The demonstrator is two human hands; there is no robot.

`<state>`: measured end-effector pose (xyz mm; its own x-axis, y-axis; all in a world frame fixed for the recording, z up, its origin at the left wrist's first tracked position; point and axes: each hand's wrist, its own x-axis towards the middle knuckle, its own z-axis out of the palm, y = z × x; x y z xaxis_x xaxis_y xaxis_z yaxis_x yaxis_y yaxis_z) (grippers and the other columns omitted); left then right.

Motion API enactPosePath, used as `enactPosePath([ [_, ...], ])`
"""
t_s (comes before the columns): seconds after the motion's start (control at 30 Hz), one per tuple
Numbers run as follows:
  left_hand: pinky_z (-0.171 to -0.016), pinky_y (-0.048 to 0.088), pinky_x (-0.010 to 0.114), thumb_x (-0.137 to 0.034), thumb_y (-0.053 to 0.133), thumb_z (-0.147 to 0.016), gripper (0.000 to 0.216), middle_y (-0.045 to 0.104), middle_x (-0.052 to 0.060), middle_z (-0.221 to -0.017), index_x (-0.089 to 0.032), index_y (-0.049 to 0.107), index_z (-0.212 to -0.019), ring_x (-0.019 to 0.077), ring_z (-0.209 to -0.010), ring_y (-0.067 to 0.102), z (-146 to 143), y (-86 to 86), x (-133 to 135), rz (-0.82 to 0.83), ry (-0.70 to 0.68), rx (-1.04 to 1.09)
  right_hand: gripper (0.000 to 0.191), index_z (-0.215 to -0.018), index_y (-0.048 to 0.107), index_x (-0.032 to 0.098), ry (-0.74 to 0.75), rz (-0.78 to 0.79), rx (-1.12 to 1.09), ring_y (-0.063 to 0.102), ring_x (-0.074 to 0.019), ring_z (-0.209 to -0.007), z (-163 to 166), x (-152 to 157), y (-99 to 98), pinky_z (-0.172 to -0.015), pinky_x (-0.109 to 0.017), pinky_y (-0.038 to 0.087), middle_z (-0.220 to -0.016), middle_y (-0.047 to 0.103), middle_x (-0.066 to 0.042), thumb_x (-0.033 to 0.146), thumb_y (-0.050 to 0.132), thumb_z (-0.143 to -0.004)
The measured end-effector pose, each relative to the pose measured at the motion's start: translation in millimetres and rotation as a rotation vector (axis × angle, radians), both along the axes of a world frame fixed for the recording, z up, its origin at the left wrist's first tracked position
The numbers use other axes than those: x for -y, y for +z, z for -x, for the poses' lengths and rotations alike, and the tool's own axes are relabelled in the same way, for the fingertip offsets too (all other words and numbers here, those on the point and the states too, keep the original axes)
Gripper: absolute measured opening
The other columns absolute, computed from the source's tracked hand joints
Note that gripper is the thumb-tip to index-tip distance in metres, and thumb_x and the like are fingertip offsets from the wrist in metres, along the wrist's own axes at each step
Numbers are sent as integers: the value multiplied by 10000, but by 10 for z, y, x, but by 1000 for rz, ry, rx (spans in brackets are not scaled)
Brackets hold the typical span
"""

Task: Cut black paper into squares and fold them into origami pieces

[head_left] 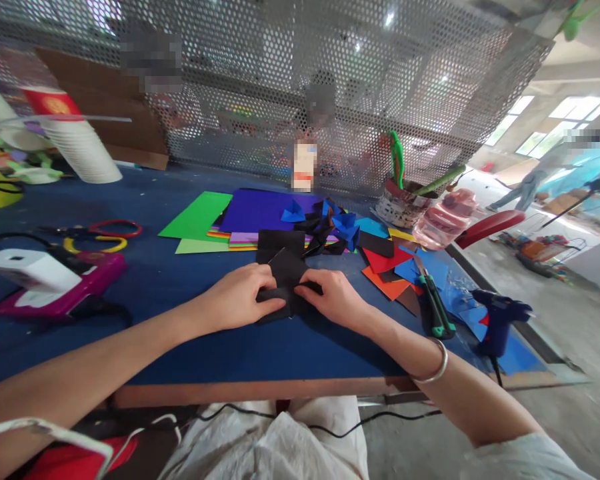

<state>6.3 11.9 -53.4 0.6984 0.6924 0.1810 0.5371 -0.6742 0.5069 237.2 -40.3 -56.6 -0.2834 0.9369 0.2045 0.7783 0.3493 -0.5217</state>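
Note:
A sheet of black paper (287,270), with folds in it, lies between my hands near the front of the blue table. My left hand (250,293) grips its left edge, thumb on top and fingers curled over. On the other side my right hand (325,297) pinches the right part between thumb and fingers. Just beyond is another black sheet (280,241). Behind it, a stack of coloured sheets (265,210) has purple on top and green at the left. Folded blue and black paper pieces (325,227) are heaped at the stack's right end.
At right lie paper scraps (385,257), a box cutter (435,300) and a blue glue gun (500,320). A plastic bottle (445,220) stands by a pot (405,203). Scissors (103,237), a purple power strip (100,273) and stacked paper cups (83,143) are at left. Perforated metal (260,100) rises behind.

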Motion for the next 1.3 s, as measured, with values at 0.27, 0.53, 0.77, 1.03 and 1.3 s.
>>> enactPosePath([
  [0.27, -989, 553, 388, -119, 670, -960, 157, 718, 87, -1170, -204, 723, -1081, 272, -1121, 680, -12, 9, 146, -271, -154, 10, 75, -965, 719, 191, 44, -66, 74, 652, -195, -873, 7, 24, -50, -793, -289, 440, -903, 747, -43, 123, 721, -997],
  [0.53, -836, 581, 261, 36, 517, -932, 411, 781, 32, -1022, -254, 778, -1060, 188, -926, 721, 98, -187, 152, -387, -438, -26, 75, -974, 669, 200, 76, -172, 257, 638, -242, -955, -13, 41, -57, -868, -354, 485, -973, 732, -82, 189, 674, -1049],
  [0.77, -998, 625, 313, 9, 558, -855, 612, 791, 70, -1231, -299, 753, -1346, 232, -1102, 733, 224, -298, 185, -405, -417, -58, 135, -985, 652, 206, -72, -182, 302, 662, -258, -969, 63, 129, 97, -806, -346, 463, -1003, 725, -86, 194, 785, -960],
  [1.03, -1014, 631, 340, 41, 559, -832, 632, 780, 72, -1244, -275, 739, -1349, 248, -1131, 718, 205, -364, 195, -431, -437, -72, 171, -830, 690, 215, 32, 280, 31, 566, -96, -610, 11, 163, 309, -653, -236, 384, -662, 630, 81, 146, 830, -901],
  [1.3, -1065, 607, 378, 32, 667, -784, 645, 745, 68, -1302, -295, 739, -1336, 270, -1170, 691, 211, -438, 184, -387, -456, -66, 162, -685, 765, 212, 15, 598, 76, 581, -111, -591, 72, -91, 480, -591, -247, 370, -584, 636, 72, 253, 874, -798],
])
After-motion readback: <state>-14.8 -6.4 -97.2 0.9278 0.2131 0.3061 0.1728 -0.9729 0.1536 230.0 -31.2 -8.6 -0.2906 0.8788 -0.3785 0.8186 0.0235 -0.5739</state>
